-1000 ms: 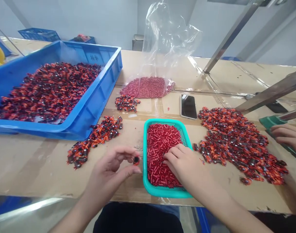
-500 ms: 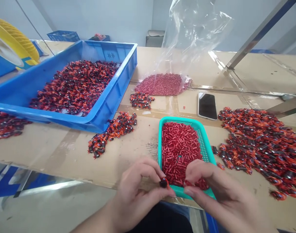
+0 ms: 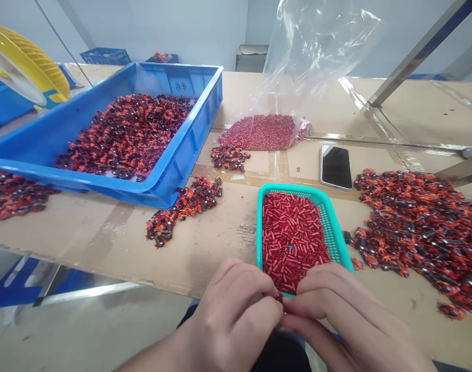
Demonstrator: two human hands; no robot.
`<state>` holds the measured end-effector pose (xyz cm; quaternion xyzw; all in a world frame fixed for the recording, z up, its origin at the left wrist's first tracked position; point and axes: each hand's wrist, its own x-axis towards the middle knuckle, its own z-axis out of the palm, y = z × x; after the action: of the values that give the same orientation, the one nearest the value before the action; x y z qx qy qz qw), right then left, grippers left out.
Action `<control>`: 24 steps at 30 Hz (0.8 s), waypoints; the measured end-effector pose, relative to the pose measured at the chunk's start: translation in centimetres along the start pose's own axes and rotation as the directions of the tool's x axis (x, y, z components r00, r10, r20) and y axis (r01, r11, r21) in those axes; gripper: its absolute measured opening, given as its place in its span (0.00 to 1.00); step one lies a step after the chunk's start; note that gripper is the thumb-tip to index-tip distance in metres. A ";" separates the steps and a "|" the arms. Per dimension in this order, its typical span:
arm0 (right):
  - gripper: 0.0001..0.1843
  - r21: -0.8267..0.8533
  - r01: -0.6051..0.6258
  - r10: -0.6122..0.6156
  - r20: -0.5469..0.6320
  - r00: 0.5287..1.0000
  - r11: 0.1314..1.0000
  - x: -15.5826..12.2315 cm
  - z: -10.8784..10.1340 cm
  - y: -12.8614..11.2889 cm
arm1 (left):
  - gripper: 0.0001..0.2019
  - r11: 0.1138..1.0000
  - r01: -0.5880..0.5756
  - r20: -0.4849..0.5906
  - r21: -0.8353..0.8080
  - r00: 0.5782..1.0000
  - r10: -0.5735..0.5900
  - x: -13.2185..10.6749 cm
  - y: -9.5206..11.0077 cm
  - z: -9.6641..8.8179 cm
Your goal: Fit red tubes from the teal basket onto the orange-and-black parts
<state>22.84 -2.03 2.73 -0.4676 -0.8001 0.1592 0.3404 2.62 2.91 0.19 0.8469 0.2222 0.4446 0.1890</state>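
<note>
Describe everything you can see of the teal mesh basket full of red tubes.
The teal plastic basket is a shallow, round-cornered rectangle with perforated mesh walls and a solid rim. It lies flat on a brown cardboard sheet, filled with short red tubes. The person's left hand and right hand hide its near end.

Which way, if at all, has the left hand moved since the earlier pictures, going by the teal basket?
Yes: the left hand moved right, from beside the teal mesh basket to its near edge.
</note>
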 end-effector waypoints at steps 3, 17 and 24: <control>0.07 0.054 -0.061 0.061 0.014 0.998 0.997 -0.1 0.1 0.2 | 0.10 1.000 0.003 -0.003 0.015 1.000 -0.003 0.0 0.5 0.3; 0.17 0.405 -0.248 0.202 0.153 0.967 0.880 0.4 0.4 0.6 | 0.18 0.990 -0.132 -0.058 0.044 0.989 0.135 -0.6 0.3 2.4; 0.17 -0.292 -0.189 0.143 -0.172 0.975 0.938 -2.7 -1.4 7.7 | 0.07 0.869 -0.006 0.217 0.494 0.969 -0.117 2.4 -5.0 1.1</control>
<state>29.61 -0.53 -1.79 -0.5910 -0.7453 0.0262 0.3076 3.69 8.22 -1.40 0.9076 0.3276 0.2625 0.0059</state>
